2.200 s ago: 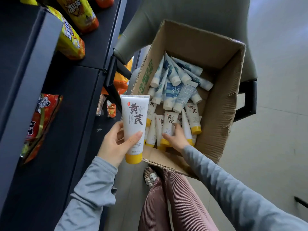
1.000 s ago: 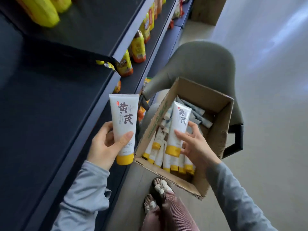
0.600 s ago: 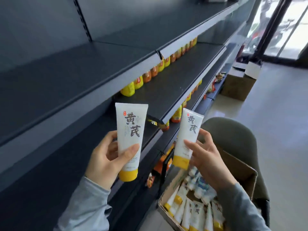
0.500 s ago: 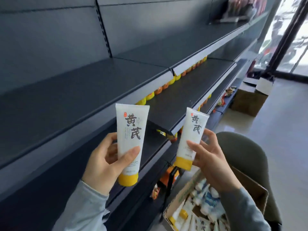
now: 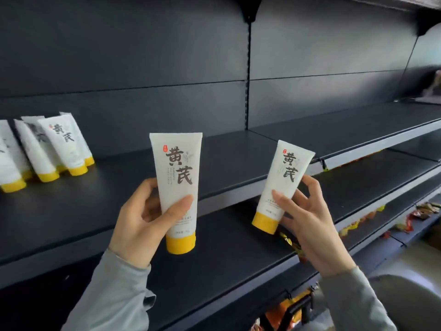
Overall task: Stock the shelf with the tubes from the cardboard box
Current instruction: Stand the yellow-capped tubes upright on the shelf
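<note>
Fingers [image 5: 146, 189] of the left hand [image 5: 140, 223] grip the left tube [image 5: 177, 173], the right hand [image 5: 315, 225] the right tube [image 5: 284, 177], both near upright, caps down; the shelf [image 5: 226, 158] row [image 5: 64, 149] stands at ten o'clock, nearer the left.

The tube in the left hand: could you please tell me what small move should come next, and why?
Probably carry the tube left and stand it cap-down beside the standing tubes: the left hand grips it upright, cap down, and bare shelf lies right of them.
</note>
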Tool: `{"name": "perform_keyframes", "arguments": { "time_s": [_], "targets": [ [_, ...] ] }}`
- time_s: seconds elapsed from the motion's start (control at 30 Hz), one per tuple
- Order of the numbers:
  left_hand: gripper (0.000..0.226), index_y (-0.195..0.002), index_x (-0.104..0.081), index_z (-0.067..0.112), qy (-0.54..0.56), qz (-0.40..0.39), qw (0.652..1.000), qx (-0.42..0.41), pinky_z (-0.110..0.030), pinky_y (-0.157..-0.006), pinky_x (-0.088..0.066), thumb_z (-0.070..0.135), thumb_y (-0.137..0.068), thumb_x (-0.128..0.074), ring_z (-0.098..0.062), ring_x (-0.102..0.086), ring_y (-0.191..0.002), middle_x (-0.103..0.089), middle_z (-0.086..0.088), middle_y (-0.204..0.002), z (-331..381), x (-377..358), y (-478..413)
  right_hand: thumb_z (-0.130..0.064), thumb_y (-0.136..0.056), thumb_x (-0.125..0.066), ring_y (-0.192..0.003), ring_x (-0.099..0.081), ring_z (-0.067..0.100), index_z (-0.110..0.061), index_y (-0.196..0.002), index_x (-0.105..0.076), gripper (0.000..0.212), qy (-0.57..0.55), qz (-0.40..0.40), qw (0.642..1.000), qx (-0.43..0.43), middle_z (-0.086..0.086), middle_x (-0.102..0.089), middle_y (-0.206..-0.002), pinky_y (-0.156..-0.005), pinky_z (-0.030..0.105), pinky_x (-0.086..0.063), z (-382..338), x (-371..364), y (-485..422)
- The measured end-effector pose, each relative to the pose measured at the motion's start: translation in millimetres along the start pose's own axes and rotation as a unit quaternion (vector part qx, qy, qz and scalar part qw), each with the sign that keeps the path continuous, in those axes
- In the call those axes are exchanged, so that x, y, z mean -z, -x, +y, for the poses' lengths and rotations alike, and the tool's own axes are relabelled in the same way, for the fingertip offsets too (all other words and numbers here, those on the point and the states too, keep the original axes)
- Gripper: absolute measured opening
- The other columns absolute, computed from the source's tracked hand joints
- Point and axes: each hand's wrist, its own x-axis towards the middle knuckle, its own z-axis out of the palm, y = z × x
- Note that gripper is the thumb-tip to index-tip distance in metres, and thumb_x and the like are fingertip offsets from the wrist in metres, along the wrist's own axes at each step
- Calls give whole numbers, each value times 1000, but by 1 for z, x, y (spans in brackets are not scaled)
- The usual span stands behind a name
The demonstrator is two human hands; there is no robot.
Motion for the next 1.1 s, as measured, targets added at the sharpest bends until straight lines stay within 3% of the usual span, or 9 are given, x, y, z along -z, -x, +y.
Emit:
{"name": "perform_keyframes", "arguments": {
  "time_s": [0.07, 0.13, 0.23, 0.33, 0.57, 0.73, 0.87, 1.1],
  "targets": [
    [33, -91, -61, 22, -1, 27, 1000, -12, -17, -59, -54, 23, -60, -74, -6, -69, -78, -73, 12, -86, 5, 16, -1, -28, -69, -72, -102, -67, 23, -21, -118, -54, 52, -3, -22, 1000, -2, 3, -69, -113, -72, 35, -58, 0, -16, -7],
    [37, -91, -63, 26, 4, 61, 998, -15, -26, -64, -58, 21, -59, -80, -15, -69, -84, -73, 8, -89, 9, 33, -1, -29, -69, -72, -102, -67, 22, -18, -115, -58, 49, -6, -42, 999, -4, 2, -69, -112, -71, 33, -58, 0, -32, -14],
    [37, -92, -64, 31, 7, 127, 991, -27, -38, -72, -59, 34, -57, -72, -25, -67, -94, -72, 5, -96, 15, 64, 0, -26, -72, -71, -98, -68, 23, -15, -114, -56, 46, -23, -71, 997, -5, 4, -70, -109, -68, 31, -57, 2, -59, -23],
    [31, -93, -65, 32, 21, 193, 980, -37, -35, -68, -59, 33, -62, -69, -31, -66, -98, -71, -2, -103, 19, 100, 1, -26, -74, -70, -90, -70, 22, -15, -117, -53, 48, -49, -97, 994, -14, 6, -71, -105, -66, 30, -57, 5, -89, -32],
    [29, -95, -63, 32, 27, 317, 945, -72, -24, -67, -58, 34, -67, -69, -13, -67, -97, -72, 10, -98, 25, 190, 3, -29, -71, -71, -87, -72, 23, -14, -116, -55, 50, -21, -151, 988, -20, 6, -73, -102, -61, 27, -56, 21, -161, -46],
    [33, -97, -62, 31, 15, 336, 938, -78, -24, -68, -58, 37, -65, -69, -13, -67, -97, -70, 1, -106, 23, 236, -1, -24, -72, -71, -89, -72, 21, -11, -113, -58, 45, -3, -164, 986, -11, 5, -74, -101, -62, 28, -57, 34, -218, -60],
    [32, -93, -61, 32, 6, 327, 942, -76, -20, -63, -57, 34, -63, -68, -9, -68, -91, -70, 3, -101, 21, 259, -7, -9, -81, -69, -89, -72, 20, -13, -109, -56, 31, 7, -154, 988, -14, 5, -73, -101, -67, 32, -60, 48, -263, -72],
    [32, -93, -61, 29, 0, 327, 942, -78, -21, -69, -57, 31, -62, -69, -6, -67, -89, -71, 8, -95, 16, 295, -4, -12, -78, -75, -87, -71, 17, -19, -104, -52, 35, 61, -197, 978, 1, 1, -70, -102, -65, 34, -59, 73, -337, -80]
  ]
}}
